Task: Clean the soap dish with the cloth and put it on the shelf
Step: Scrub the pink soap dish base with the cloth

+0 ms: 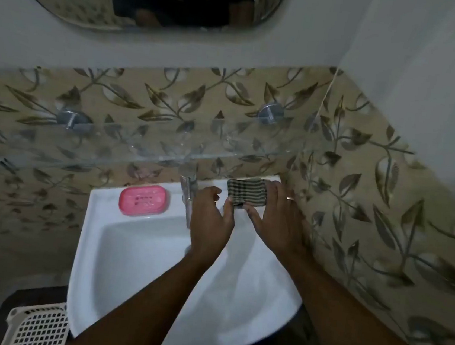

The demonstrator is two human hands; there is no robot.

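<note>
pink oval plastic soap dish (pixel 143 199) sits on the back left rim of the white ceramic sink (pixel 93 242), below the clear glass shelf (pixel 138 145). at the back right corner, the right hand (pixel 280 221) grasps the folded grey striped cloth (pixel 246 193) between thumb and fingers. the left hand (pixel 209 221) is loosely curled and holds nothing, its thumb touching the cloth's near corner.

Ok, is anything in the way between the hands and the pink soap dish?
Yes, the tap. It stands on the sink rim between the soap dish on one side and the left hand and right hand, both at the cloth, on the other.
</note>
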